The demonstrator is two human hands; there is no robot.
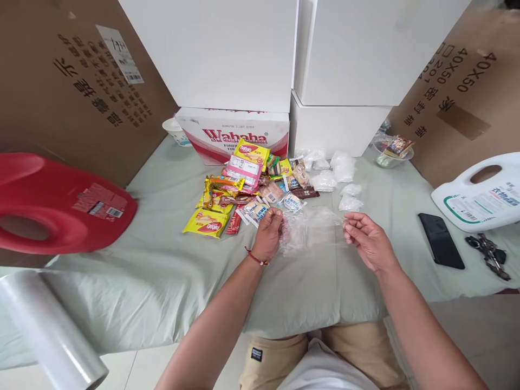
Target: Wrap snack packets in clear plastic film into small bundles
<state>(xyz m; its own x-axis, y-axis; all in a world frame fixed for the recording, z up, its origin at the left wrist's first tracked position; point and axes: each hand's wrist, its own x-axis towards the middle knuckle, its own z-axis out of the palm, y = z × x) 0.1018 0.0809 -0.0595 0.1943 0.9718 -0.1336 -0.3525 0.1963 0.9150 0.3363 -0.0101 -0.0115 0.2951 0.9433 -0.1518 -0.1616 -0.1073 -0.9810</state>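
A clear plastic bag (312, 227) is stretched between my two hands above the cloth. My left hand (268, 233) pinches its left end, close to the front of a heap of wrapped snacks (244, 184). At the bag's right edge, my right hand (368, 241) grips the film between thumb and fingers. A yellow nabati wafer packet (206, 223) lies at the heap's front left. Blue-and-white packets (257, 211) sit just behind my left hand. Several crumpled clear bags (343, 167) lie to the right of the snacks.
A red jug (65, 203) and a roll of plastic film (52, 330) are at left. A Wahaha box (239, 127) stands behind the snacks. On the right are a clear bowl (402, 157), a white jug (483, 195), a black phone (441, 241) and keys (489, 255).
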